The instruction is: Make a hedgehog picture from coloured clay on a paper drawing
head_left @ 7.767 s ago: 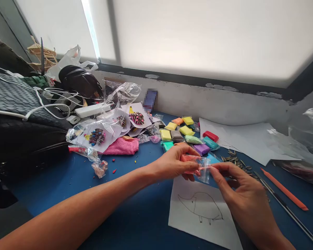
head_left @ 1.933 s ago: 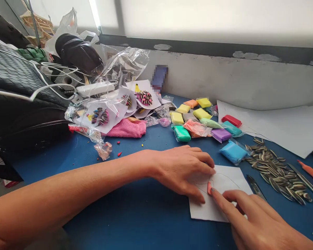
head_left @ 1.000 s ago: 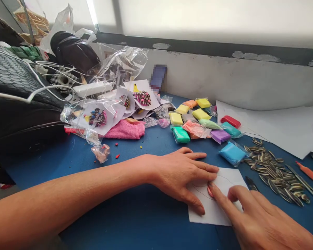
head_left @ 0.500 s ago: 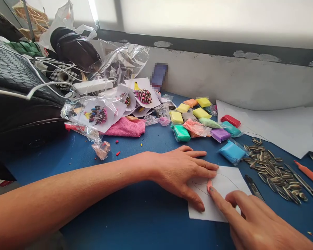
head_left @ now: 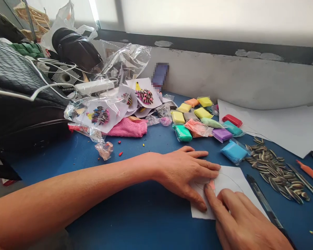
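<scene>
A white sheet of paper with a thin drawn outline lies on the blue tabletop. My left hand rests flat on its left side, fingers spread, covering part of the drawing. On the outline sits a small piece of salmon-pink modelling clay. The index fingertip of my right hand presses at the clay's lower left edge; the other fingers are loosely bent and grip nothing visible. A dark pen lies along the paper's right edge, partly behind my right hand.
Wrapped clay blocks, including a blue pack, lie beyond the paper. Sunflower seeds are heaped to the right, near an orange stick-like tool. Seed-covered crafts, a pink towel and a black bag fill the left.
My right index finger has shifted slightly left across the clay, which now looks flatter and wider. More of the dark pen shows. My left hand stays in place on the paper.
</scene>
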Action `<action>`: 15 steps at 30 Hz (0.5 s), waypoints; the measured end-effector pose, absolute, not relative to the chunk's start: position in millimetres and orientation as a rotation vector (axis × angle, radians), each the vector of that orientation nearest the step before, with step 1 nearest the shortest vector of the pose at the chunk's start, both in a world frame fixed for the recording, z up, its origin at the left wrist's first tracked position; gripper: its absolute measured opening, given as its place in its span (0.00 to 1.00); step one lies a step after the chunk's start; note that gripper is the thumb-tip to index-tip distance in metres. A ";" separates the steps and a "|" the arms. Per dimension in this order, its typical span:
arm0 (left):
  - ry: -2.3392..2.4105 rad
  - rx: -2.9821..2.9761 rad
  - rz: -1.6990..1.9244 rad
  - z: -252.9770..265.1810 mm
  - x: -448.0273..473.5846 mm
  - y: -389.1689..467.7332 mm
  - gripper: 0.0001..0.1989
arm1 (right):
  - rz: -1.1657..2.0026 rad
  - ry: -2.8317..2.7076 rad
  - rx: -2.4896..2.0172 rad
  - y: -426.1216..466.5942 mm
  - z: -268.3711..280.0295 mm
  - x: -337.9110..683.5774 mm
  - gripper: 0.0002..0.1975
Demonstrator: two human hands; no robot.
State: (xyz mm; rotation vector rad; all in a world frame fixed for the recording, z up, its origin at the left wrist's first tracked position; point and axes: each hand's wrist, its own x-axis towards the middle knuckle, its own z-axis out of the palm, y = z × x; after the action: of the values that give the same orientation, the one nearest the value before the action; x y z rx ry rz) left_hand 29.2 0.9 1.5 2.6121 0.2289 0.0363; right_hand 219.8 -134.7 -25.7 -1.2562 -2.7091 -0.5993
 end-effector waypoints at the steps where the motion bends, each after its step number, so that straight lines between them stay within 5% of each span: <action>1: 0.220 2.604 0.022 1.2 28.7 1.7 0.35 | -0.574 -2.707 -1.258 -133.5 -26.6 219.3 0.19; 15: 0.175 2.537 -0.029 -1.6 26.7 5.7 0.40 | -0.202 -2.569 -1.385 -128.4 -13.9 206.4 0.18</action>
State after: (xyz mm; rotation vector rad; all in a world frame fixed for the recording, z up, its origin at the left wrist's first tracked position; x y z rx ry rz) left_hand 26.7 5.7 -1.6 2.5372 0.1747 -0.0287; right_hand 206.4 -128.4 -13.9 -1.3848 -2.5693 -0.2023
